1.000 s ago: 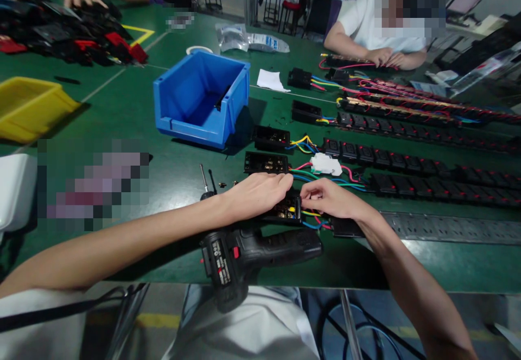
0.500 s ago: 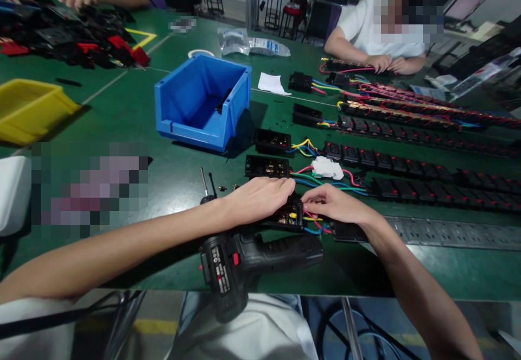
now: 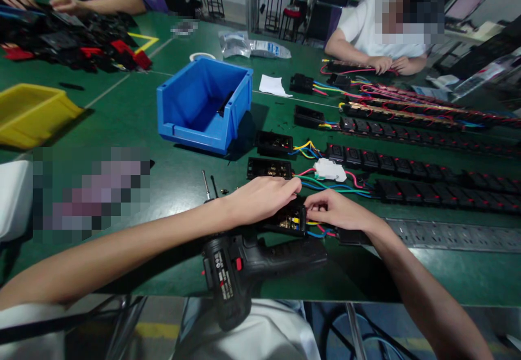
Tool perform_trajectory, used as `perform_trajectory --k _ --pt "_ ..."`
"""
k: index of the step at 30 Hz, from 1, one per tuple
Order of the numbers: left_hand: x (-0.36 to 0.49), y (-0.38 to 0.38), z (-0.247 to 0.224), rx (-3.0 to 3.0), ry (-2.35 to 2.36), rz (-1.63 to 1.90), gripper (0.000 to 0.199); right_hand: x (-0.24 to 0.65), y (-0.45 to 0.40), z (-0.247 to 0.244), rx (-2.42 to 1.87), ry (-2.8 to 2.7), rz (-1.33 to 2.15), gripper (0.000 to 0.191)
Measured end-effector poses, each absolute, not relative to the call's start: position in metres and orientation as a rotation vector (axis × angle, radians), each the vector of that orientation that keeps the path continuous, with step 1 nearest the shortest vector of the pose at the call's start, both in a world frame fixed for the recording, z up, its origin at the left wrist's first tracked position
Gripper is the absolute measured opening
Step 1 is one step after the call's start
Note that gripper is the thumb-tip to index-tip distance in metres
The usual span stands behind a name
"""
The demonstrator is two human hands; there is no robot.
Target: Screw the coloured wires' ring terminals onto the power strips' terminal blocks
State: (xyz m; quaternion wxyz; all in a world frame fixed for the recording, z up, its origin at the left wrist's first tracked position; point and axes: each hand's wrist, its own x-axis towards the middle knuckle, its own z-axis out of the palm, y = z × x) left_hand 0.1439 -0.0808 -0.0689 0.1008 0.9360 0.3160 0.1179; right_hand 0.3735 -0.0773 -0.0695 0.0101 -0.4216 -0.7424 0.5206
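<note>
My left hand (image 3: pixel 264 197) is curled over the top of a black terminal box (image 3: pixel 285 223), with its fingers bent down and their tips hidden. At the box's right end, my right hand (image 3: pixel 336 208) pinches with thumb and forefinger where coloured wires (image 3: pixel 319 232) enter; what lies between the tips is hard to see, most likely a wire. Brass contacts and a yellow wire end show inside the box. A black cordless screwdriver (image 3: pixel 240 267) lies just in front of it at the table edge, its long bit pointing away.
A blue bin (image 3: pixel 203 132) stands beyond my left arm, and a yellow bin (image 3: pixel 36 113) is at far left. Several wired black socket strips (image 3: pixel 427 194) run off to the right. Two co-workers sit across the table, one (image 3: pixel 366 29) handling a wired strip.
My right hand has shifted slightly toward the box's end, its fingers more curled. My left hand stays over the box. The whole view has shifted slightly down.
</note>
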Motion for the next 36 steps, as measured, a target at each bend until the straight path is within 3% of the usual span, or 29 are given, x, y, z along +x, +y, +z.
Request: perform_trajectory --k 12,17,36 --pt "0.133 -0.071 -0.048 2.581 0.677 0.430 0.012 0.374 -0.078 -0.069 -1.294 -2.329 1.604 0.014" --pt "0.135 -0.074 -0.052 2.598 0.637 0.384 0.013 0.372 -0.079 -0.068 -1.296 -2.274 1.658 0.020" --pt "0.143 -0.083 -0.054 2.515 0.680 0.445 0.010 0.375 -0.080 -0.072 -1.245 -2.294 1.601 0.019"
